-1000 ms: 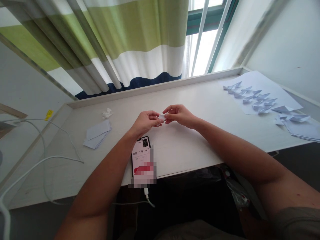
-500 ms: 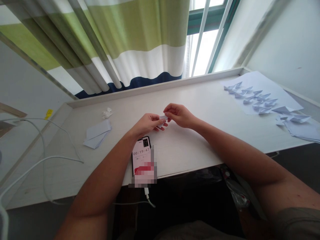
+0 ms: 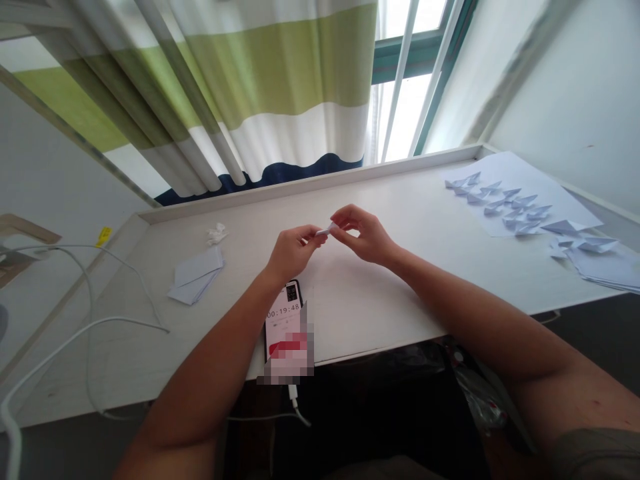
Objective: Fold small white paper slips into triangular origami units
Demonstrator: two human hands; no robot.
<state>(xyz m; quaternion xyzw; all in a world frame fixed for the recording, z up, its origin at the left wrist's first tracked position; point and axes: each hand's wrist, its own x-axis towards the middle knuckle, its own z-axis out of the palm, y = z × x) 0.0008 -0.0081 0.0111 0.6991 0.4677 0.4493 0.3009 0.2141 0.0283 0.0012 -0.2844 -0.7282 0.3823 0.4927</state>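
Over the middle of the white desk (image 3: 370, 300), both of my hands pinch one small piece of folded white paper (image 3: 325, 231). My left hand (image 3: 295, 250) grips its left end between thumb and fingers. At the other end, the thumb and fingertips of my right hand (image 3: 364, 233) close on the paper. It is seen almost edge-on, and fingers cover much of it. Below my left wrist lies a phone (image 3: 284, 327) with a running timer on its screen, plugged into a white cable.
Several folded paper boats (image 3: 513, 200) stand at the right on a large white sheet (image 3: 560, 193), near a paper stack (image 3: 607, 267). On the left are loose paper pieces (image 3: 197, 275), a crumpled tissue (image 3: 217, 233) and white cables (image 3: 120, 320). A raised edge (image 3: 300, 191) runs along the back.
The folded paper has turned from showing its flat face to nearly edge-on. My left hand has tilted upward and its fingers have drawn together. The camera view has shifted slightly.
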